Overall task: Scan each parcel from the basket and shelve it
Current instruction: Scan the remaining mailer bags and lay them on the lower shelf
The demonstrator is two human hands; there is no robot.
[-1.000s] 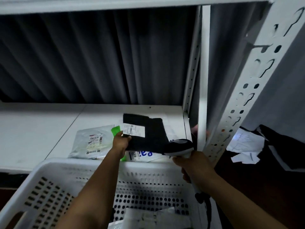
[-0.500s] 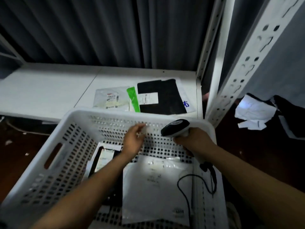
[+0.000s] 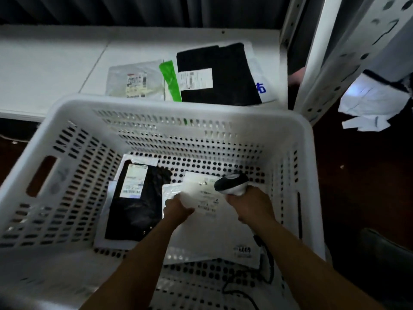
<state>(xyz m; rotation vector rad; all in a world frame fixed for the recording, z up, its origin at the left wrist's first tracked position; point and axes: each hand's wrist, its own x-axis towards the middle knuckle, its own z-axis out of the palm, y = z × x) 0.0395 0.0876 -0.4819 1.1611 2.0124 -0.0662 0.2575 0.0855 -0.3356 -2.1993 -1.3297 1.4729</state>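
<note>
A white perforated basket (image 3: pixel 67 113) fills the lower view. Inside it, my left hand (image 3: pixel 177 208) grips the left edge of a white parcel (image 3: pixel 212 233) with a printed label. My right hand (image 3: pixel 250 203) holds a handheld scanner (image 3: pixel 231 183) over that parcel's top edge; its black cord trails down the basket's right side. A black parcel (image 3: pixel 136 211) with a white label lies in the basket to the left. On the white shelf (image 3: pixel 44 63) beyond lie a black parcel (image 3: pixel 228 72), a green-edged one (image 3: pixel 171 80) and a clear one (image 3: pixel 134 81).
A white slotted shelf upright (image 3: pixel 330 54) stands at the right of the basket. White papers (image 3: pixel 371 101) lie on the dark floor further right. A dark curtain hangs behind the shelf.
My left hand let go of the black parcel on the shelf, dropped into the basket and took hold of the white parcel. The right hand with the scanner followed down. My view tilted downward.
</note>
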